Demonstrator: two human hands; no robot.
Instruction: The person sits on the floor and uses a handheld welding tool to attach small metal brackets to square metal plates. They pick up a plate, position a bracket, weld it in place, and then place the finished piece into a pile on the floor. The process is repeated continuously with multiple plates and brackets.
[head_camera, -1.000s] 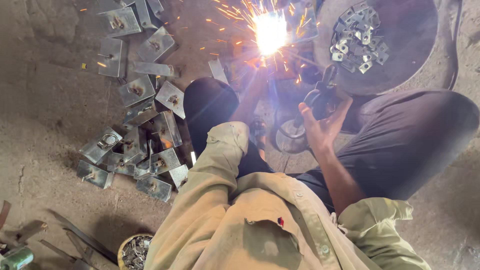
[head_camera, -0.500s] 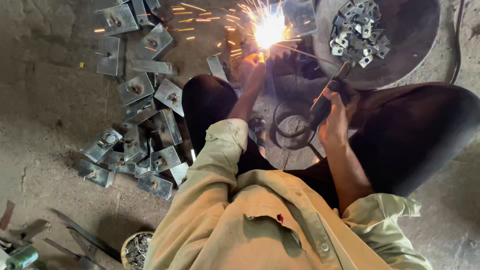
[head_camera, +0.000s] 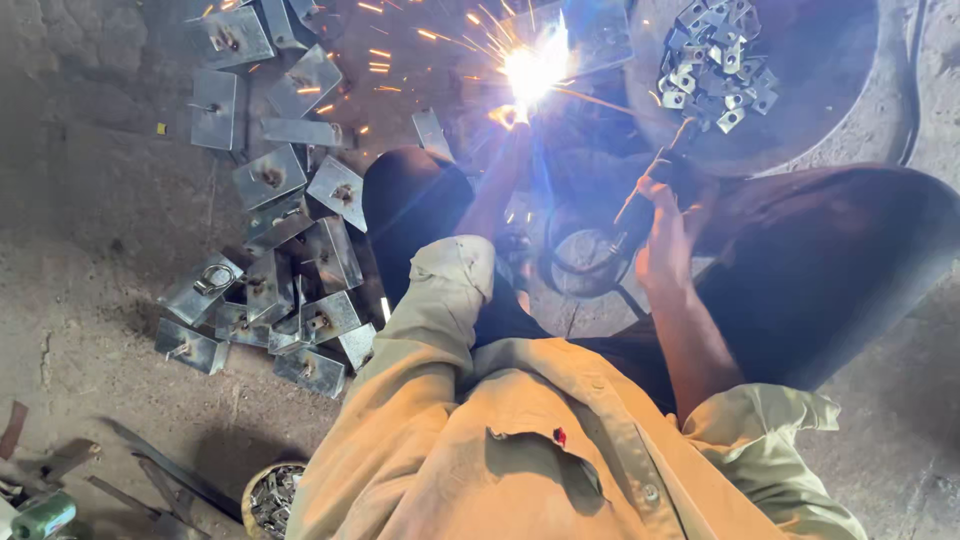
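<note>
While the bright white welding arc burns, the step in hand looks like tacking a small fitting onto a flat grey steel plate, and doing it well probably means a steady reach and eyes kept off the glare.

The left hand stretches far forward, right at the arc; the glow washes it out, so I cannot tell what it grips or whether it is closed. The right hand sits nearer the body, fingers wrapped around a dark welding electrode holder with its thin rod slanting down and left of the grip. Bracing that forearm on the knee would likely keep the rod from wandering.

Beyond the right grip lies a wide round dark metal pan holding a heap of small square grey metal nuts. Well left of both hands, a loose pile of finished grey steel plates with welded fittings spreads over the ground, close enough that sparks fly over it.

Everything rests on a rough, dusty bare concrete floor. Near the body's left side stand a small round tin of metal scraps and some rusty flat metal strips.
</note>
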